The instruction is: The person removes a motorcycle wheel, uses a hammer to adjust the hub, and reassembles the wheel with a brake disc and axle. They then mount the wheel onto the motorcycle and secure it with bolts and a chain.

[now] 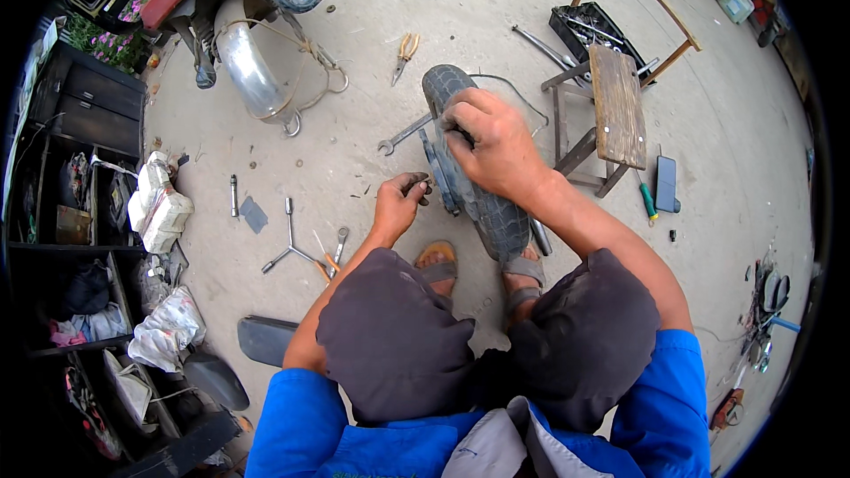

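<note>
A small wheel with a worn black tyre (498, 217) stands upright between my feet, seen from above. My right hand (496, 137) rests on top of the tyre, its fingers curled over the side. Close to the wheel's left face, by a dark round hub part (440, 173), is my left hand (400, 205). Its blackened fingertips are pinched together, and what they hold, if anything, is too small to name. Beside the tyre a combination wrench (403, 136) lies on the ground. Farther off are pliers (405, 57) with yellowish handles.
A three-way socket wrench (289, 248) and a socket (234, 196) lie at left, near a black shelf unit (88, 252). A motorbike (252, 57) is at the upper left. To the right stand a wooden stool (620, 106), a toolbox (593, 33), a green screwdriver (648, 201) and a phone (666, 184).
</note>
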The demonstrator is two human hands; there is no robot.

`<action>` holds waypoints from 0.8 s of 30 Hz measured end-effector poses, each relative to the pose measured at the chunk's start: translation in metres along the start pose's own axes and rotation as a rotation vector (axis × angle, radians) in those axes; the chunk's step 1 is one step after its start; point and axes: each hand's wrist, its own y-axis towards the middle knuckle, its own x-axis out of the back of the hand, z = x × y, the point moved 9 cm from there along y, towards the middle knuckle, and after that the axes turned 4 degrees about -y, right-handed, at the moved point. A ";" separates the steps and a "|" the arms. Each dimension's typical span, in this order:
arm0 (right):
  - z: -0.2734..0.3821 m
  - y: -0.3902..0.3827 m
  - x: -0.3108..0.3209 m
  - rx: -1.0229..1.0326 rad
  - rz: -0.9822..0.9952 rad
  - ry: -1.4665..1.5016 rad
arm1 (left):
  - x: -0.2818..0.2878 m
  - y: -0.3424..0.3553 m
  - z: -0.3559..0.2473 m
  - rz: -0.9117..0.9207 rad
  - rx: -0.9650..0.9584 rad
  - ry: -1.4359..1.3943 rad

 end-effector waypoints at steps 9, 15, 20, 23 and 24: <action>0.011 0.004 -0.014 0.094 0.128 0.218 | -0.003 -0.024 0.012 0.047 0.089 -0.139; 0.018 0.029 -0.042 0.219 0.293 0.177 | -0.012 -0.031 0.026 0.037 0.153 -0.158; 0.021 0.049 -0.060 0.107 0.340 -0.194 | -0.003 -0.028 0.028 -0.041 0.175 -0.159; 0.027 0.027 -0.048 0.031 0.350 -0.249 | 0.009 -0.030 0.029 -0.096 0.188 -0.189; 0.029 0.012 -0.041 0.016 0.368 -0.252 | 0.014 -0.032 0.028 -0.111 0.193 -0.184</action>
